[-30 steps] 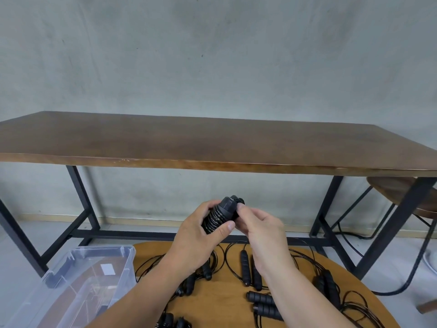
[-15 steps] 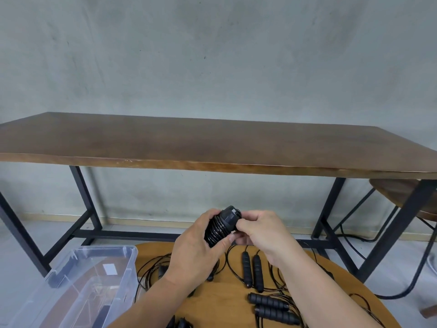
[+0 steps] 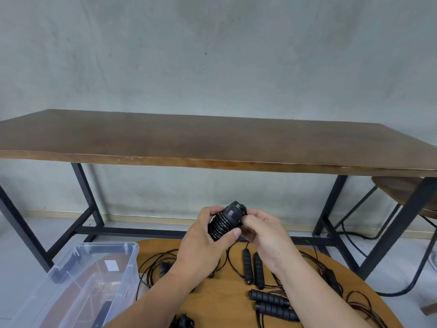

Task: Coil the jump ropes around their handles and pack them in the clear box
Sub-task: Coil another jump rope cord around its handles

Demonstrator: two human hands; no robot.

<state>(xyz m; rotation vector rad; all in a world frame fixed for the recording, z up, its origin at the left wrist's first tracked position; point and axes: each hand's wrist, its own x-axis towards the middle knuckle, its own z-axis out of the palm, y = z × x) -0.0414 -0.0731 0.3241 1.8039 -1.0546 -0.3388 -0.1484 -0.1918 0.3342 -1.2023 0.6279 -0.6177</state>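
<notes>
Both hands hold a coiled jump rope [image 3: 224, 221] up in the air: the left hand [image 3: 201, 247] grips its wound handles, and the right hand [image 3: 262, 235] pinches the top end. Below the grip, loose jump ropes [image 3: 253, 268] lie on the round bench [image 3: 220, 301]. The clear box [image 3: 94, 275] stands lower left of the grip.

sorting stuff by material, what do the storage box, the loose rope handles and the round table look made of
Clear box: see-through plastic, glossy; the floor shows through its walls.
Loose handles: matte black with ribbed rings, probably foam or rubber.
Round table: light wood look, visible grain, satin sheen; solid or veneer can't be told.
</notes>
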